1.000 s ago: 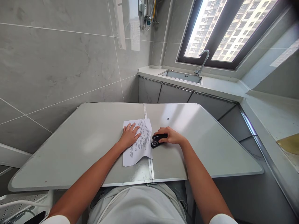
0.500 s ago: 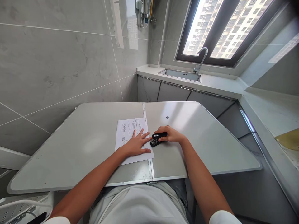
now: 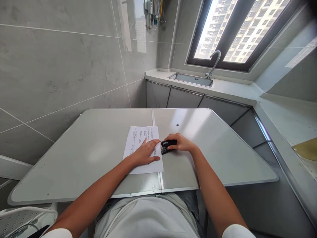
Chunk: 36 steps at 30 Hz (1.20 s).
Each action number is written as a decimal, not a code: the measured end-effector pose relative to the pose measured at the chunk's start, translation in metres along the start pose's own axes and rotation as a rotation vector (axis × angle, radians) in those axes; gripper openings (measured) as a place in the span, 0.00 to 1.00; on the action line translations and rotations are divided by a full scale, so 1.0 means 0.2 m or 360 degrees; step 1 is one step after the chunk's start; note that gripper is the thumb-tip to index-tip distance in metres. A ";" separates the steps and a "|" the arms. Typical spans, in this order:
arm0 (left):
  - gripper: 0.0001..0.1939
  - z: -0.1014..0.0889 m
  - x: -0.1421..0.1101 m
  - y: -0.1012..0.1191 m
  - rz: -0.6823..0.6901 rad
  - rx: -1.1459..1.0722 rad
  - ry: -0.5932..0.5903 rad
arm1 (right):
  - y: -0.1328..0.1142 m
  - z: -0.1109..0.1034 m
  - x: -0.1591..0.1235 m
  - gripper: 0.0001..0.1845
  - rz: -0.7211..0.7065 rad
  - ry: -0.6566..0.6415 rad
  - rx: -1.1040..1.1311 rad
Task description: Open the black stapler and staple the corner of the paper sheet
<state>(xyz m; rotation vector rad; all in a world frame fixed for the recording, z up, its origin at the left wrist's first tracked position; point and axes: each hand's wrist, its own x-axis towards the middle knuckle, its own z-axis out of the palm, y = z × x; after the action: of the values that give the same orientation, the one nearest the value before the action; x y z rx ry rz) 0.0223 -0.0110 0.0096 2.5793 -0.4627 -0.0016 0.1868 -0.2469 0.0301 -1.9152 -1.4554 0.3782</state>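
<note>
A printed white paper sheet [image 3: 138, 138] lies on the grey folding table [image 3: 86, 155], straight along the table's middle seam. My left hand [image 3: 146, 153] rests flat on the sheet with fingers stretched out toward its right edge. My right hand [image 3: 179, 142] is closed over a small black stapler [image 3: 168, 145], whose jaw sits at the paper's right edge, close to my left fingertips.
A counter with a steel sink [image 3: 190, 79] and a tap [image 3: 214, 62] runs under the window behind the table. A tiled wall stands on the left. A second counter [image 3: 289, 122] runs along the right. A white wire chair [image 3: 22, 218] is at lower left.
The paper has been turned from a tilt to lie square with the seam. My left hand slid toward its right edge, and the stapler has closed in on that edge.
</note>
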 end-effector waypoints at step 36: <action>0.34 0.08 0.09 -0.05 -0.0285 0.0393 0.0131 | 0.15 0.15 0.14 0.25 0.0253 0.0610 -0.0401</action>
<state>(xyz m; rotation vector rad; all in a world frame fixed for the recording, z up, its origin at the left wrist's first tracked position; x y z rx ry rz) 0.0400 -0.0170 -0.0071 2.8419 -0.2110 0.1048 0.1999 -0.2151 -0.0076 -2.1648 -1.1430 -0.1074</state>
